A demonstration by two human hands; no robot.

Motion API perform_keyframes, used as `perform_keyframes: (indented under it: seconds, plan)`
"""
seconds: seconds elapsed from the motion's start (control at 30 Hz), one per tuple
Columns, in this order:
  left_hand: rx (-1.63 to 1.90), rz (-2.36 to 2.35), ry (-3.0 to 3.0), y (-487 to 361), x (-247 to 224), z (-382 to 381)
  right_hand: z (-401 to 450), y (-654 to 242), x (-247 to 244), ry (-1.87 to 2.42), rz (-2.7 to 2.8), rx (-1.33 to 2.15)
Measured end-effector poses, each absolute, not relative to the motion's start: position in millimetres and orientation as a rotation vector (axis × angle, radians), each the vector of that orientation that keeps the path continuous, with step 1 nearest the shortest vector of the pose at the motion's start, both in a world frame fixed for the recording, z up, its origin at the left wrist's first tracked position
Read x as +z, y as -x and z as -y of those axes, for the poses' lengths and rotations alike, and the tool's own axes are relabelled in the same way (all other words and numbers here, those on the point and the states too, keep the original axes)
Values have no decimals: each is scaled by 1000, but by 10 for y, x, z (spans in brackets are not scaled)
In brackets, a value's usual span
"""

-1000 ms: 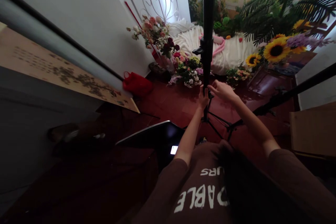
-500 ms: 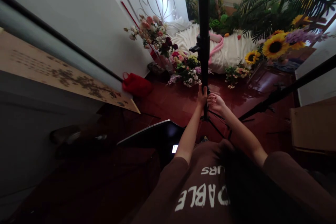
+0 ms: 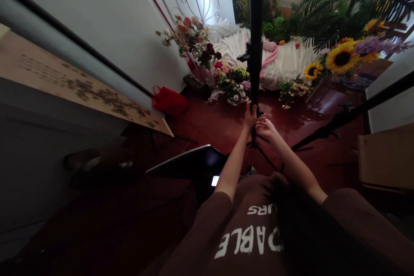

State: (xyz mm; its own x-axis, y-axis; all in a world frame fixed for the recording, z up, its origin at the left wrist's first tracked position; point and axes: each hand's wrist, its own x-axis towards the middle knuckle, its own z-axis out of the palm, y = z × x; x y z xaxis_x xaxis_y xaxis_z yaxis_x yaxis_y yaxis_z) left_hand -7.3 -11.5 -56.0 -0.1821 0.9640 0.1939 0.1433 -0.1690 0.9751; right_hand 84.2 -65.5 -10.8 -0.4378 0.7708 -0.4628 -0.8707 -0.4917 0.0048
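A black tripod stand (image 3: 256, 21) rises upright in front of me, with a clamp and lever on its pole higher up. My left hand (image 3: 250, 116) is wrapped round the pole low down. Close beside it, on the pole's right side, my right hand (image 3: 265, 127) has its fingers bent and pinched at a small dark knob (image 3: 259, 111); the fingers partly hide it. Below both hands the stand's thin legs (image 3: 267, 157) spread out over the red floor.
A second black pole (image 3: 349, 114) slants in from the right, near a cardboard box (image 3: 386, 155). A dark flat panel (image 3: 190, 164) is by my left arm. Artificial flowers (image 3: 231, 82), a draped white bed (image 3: 287, 62), a red bag (image 3: 170, 101) and a painted scroll (image 3: 87, 90) lie around.
The view has shifted slightly, so the stand appears a little further right. My right hand's fingers have curled in more at the knob; my left hand keeps its hold on the pole.
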Motion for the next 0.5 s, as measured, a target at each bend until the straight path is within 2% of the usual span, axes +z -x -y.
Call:
perform_keyframes:
  seconds: [0.23, 0.5]
  plan:
    - [1510, -1265, -1365, 40, -628, 109, 883, -1211, -308, 643, -57, 2020]
    - [1577, -1377, -1240, -35, -797, 241, 1482, -1949, -567, 885, -170, 1712]
